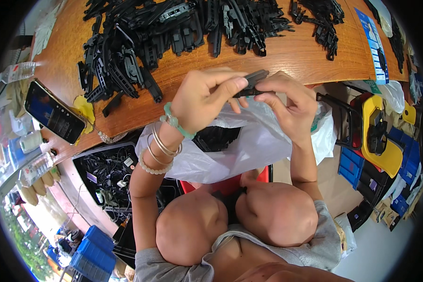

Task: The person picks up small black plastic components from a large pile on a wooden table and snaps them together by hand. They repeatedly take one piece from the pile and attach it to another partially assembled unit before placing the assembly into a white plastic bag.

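Between my two hands is a small black plastic part [255,79], held just off the table's near edge. My left hand [207,96], with bracelets on its wrist, pinches one end between thumb and fingers. My right hand [289,101] grips the other end with its fingertips. Below them a white plastic bag [239,157] hangs open, with more black parts [216,137] inside it. Across the wooden table [286,63] lies a large heap of similar black plastic parts [127,61], its near side close to my left hand.
A phone [54,112] stands at the table's left edge near a yellow cloth-like piece [83,109]. A smaller pile of black parts [322,28] and a blue printed sheet [375,44] lie at right. Under the table is a black bin [110,178]. A yellow chair [385,141] stands right.
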Available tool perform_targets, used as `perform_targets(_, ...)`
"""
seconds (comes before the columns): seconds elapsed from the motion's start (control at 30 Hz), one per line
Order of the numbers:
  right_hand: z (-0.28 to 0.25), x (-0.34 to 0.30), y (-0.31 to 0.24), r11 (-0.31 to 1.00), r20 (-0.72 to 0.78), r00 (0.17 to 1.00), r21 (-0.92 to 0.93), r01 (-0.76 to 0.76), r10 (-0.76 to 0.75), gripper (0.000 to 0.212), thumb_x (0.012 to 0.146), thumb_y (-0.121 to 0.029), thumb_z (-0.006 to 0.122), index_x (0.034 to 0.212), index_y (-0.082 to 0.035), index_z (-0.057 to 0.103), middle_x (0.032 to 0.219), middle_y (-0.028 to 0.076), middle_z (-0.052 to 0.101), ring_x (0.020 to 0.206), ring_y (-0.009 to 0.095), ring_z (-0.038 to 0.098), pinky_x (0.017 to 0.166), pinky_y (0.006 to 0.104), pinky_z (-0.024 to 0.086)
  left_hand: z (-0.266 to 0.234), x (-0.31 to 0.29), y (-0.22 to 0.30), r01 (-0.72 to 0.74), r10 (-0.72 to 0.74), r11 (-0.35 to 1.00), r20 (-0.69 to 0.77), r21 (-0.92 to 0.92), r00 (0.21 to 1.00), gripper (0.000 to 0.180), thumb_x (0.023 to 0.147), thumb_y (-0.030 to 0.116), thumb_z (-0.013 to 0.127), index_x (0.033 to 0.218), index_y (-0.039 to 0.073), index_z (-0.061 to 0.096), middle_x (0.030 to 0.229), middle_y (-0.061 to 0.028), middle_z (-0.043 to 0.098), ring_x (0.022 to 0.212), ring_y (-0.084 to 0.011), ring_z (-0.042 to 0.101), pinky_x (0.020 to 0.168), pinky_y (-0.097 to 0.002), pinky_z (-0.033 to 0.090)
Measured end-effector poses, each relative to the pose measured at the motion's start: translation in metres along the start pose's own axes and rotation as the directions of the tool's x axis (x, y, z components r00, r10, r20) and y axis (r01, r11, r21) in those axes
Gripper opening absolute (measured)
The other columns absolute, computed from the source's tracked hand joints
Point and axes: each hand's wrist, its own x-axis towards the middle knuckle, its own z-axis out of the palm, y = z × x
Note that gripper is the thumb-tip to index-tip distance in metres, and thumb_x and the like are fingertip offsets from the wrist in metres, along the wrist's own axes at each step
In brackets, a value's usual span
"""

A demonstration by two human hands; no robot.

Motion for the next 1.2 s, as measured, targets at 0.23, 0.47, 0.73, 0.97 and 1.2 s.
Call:
perform_targets(0.23,0.007,-0.007,-0.003,0.998,-0.135,0.991,-0.048,-0.031,0.024,0.026,0.069,-0.001,0.074,0.093,0.003,0.065,0.088,0.012,0.066,0.076,0.021,0.062,0.067,0.0286,0.048,0.009,-0.014,-0.002,-0.279,0.354,0.804,-0.045,0.525,0.934,0.034,0.080,0.009,0.067,0.109,-0.002,0.055,0.078,-0.0213,0.060,0.066,-0.0360,0.060,0.055,-0.0362,0.047)
perform_targets(0.47,0.000,-0.002,0.002,0.992,0.038,0.997,-0.103,0.070,-0.066,0.040,0.070,-0.013,0.075,0.106,0.000,0.063,0.095,0.014,0.064,0.079,0.025,0.063,0.071,0.0313,0.049,0.007,-0.014,0.005,-0.406,0.437,0.572,0.155,0.712,0.886,0.039,0.077,0.007,0.071,0.111,-0.007,0.056,0.079,-0.0194,0.063,0.067,-0.0319,0.065,0.057,-0.0332,0.050)
perform_targets(0.73,0.004,-0.008,-0.006,0.996,-0.039,0.997,-0.051,-0.075,0.073,0.032,0.068,-0.002,0.072,0.099,0.000,0.064,0.089,0.013,0.065,0.079,0.025,0.063,0.070,0.0316,0.049,0.010,-0.013,0.002,-0.411,0.433,0.656,0.129,0.633,0.892,0.035,0.079,0.005,0.068,0.109,-0.008,0.055,0.079,-0.0202,0.063,0.066,-0.0324,0.065,0.056,-0.0335,0.050)
perform_targets(0.97,0.007,-0.011,-0.004,0.995,-0.083,0.992,-0.035,-0.098,0.095,0.028,0.067,0.002,0.071,0.094,0.001,0.066,0.085,0.011,0.066,0.075,0.024,0.063,0.067,0.0300,0.048,0.006,-0.011,-0.002,-0.454,0.476,0.594,0.166,0.664,0.864,0.036,0.080,0.011,0.067,0.110,-0.004,0.054,0.085,-0.0180,0.063,0.068,-0.0340,0.062,0.055,-0.0373,0.050)
perform_targets(1.2,0.006,-0.011,-0.003,0.982,-0.080,0.979,0.036,-0.185,0.187,0.027,0.069,0.000,0.072,0.094,0.000,0.066,0.081,0.009,0.065,0.069,0.020,0.060,0.064,0.0280,0.046,0.003,-0.012,0.000,-0.364,0.388,0.686,0.106,0.630,0.916,0.033,0.076,0.006,0.072,0.106,-0.004,0.061,0.084,-0.0165,0.066,0.071,-0.0256,0.066,0.061,-0.0304,0.051)
